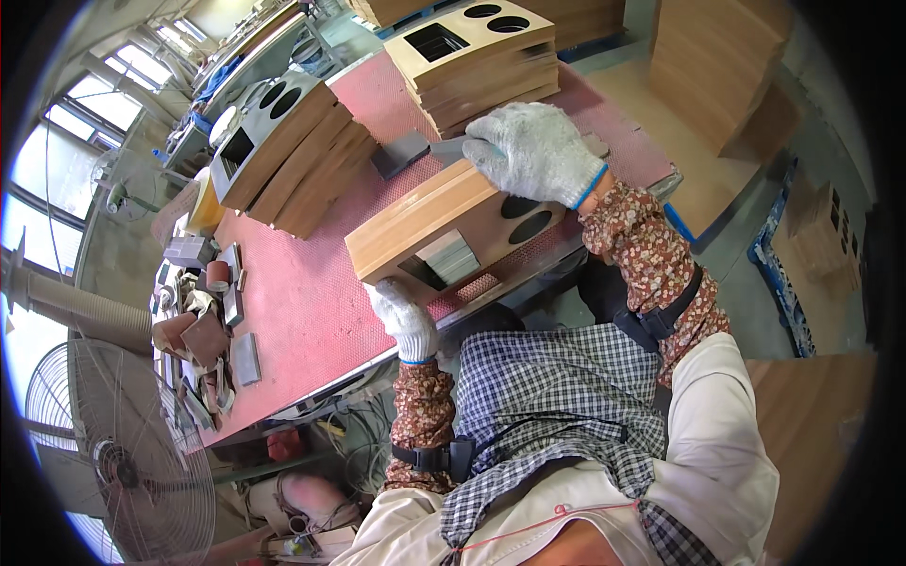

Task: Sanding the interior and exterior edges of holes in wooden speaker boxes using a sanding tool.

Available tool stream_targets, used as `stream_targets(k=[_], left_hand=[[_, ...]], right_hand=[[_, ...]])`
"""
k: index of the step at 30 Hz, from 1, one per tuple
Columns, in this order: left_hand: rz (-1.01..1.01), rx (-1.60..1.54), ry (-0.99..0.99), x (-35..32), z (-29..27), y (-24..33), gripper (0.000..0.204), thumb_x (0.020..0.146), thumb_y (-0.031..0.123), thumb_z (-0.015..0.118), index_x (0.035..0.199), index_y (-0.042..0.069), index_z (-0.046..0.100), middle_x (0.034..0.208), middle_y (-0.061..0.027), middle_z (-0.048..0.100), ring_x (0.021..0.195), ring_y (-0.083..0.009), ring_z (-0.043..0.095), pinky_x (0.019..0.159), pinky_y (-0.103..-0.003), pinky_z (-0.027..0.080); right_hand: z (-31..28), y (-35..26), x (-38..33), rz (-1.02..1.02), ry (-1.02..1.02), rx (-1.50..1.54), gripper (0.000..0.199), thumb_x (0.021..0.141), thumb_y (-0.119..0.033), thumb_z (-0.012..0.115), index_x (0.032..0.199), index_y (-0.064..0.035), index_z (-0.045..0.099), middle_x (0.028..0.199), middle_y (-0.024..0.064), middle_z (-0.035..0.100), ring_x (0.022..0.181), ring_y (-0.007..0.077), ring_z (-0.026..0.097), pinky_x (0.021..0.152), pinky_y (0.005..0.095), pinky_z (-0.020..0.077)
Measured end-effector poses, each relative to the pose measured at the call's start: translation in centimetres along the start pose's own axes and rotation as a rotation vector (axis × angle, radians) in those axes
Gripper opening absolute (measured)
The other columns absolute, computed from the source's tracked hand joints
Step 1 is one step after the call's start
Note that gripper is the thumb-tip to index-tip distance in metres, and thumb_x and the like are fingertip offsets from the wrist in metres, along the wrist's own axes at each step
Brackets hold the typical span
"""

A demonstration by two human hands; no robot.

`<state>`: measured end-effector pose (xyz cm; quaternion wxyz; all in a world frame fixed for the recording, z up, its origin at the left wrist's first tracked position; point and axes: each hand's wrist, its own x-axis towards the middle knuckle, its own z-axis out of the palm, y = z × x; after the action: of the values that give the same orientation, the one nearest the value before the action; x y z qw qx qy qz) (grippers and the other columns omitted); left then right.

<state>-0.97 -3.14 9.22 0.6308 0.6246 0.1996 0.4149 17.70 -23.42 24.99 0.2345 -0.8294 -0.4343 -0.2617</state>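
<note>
Wooden panel [444,222] with cutouts is standing tilted on edge at the near rim of the red workbench [311,311]. Left hand [404,318], gloved, is gripping its lower corner; right hand [533,151] is pressing a grey sanding block [451,149] onto its top edge, fingers curled over.

One view only, a head-worn fisheye looking steeply down past the wearer's chest onto the red workbench [311,311]. It sits close: the gloved left hand [406,321] and right hand [533,151] fill the middle, forearms entering from the lower edge. The scene looks tilted, with the bench running diagonally. Straight edges bow toward the dark round rim. At the left edge are windows [57,160] and a floor fan [113,443]; floor at the right.
</note>
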Motion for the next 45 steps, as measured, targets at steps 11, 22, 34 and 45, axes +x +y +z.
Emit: stream_targets(k=[11, 22, 34, 45], left_hand=[[0.692, 0.636, -0.134, 2.7, 0.9, 11.4, 0.081, 0.095, 0.04, 0.07, 0.153, -0.007, 0.038, 0.152, -0.0283, 0.045, 0.141, -0.043, 0.043, 0.12, -0.05, 0.029], [0.609, 1.198, -0.906, 6.4, 9.8, 16.6, 0.081, 0.089, 0.064, 0.066, 0.134, -0.002, 0.055, 0.119, -0.0249, 0.068, 0.11, -0.0439, 0.064, 0.092, -0.052, 0.051], [0.708, 1.208, -0.814, 6.5, 10.0, 15.4, 0.076, 0.09, 0.064, 0.067, 0.124, -0.004, 0.062, 0.104, -0.0238, 0.071, 0.098, -0.0386, 0.07, 0.085, -0.047, 0.056], [0.771, 1.128, -0.819, 6.3, 10.3, 15.5, 0.067, 0.088, 0.056, 0.074, 0.118, -0.003, 0.062, 0.096, -0.0226, 0.07, 0.09, -0.0394, 0.07, 0.078, -0.047, 0.056]], right_hand=[[0.2, -0.2, 0.1, 0.016, -0.02, -0.008, 0.033, 0.097, -0.036, 0.059, 0.087, -0.0082, 0.074, 0.086, 0.0149, 0.073, 0.085, 0.037, 0.071, 0.078, 0.0505, 0.0566], [0.4, -0.4, -0.1, -0.007, -0.018, -0.002, 0.036, 0.098, -0.038, 0.056, 0.09, -0.0079, 0.074, 0.087, 0.0152, 0.074, 0.087, 0.0365, 0.072, 0.079, 0.0503, 0.0567], [-4.0, 0.3, -12.8, 0.613, 0.741, 0.486, 0.037, 0.106, -0.025, 0.054, 0.123, 0.0051, 0.066, 0.108, 0.0201, 0.071, 0.091, 0.0308, 0.069, 0.084, 0.0359, 0.0535], [4.4, -6.3, -18.3, 0.424, 0.31, 0.233, 0.036, 0.087, -0.023, 0.075, 0.117, -0.0051, 0.067, 0.122, 0.0161, 0.064, 0.117, 0.0366, 0.06, 0.102, 0.0443, 0.0509]])
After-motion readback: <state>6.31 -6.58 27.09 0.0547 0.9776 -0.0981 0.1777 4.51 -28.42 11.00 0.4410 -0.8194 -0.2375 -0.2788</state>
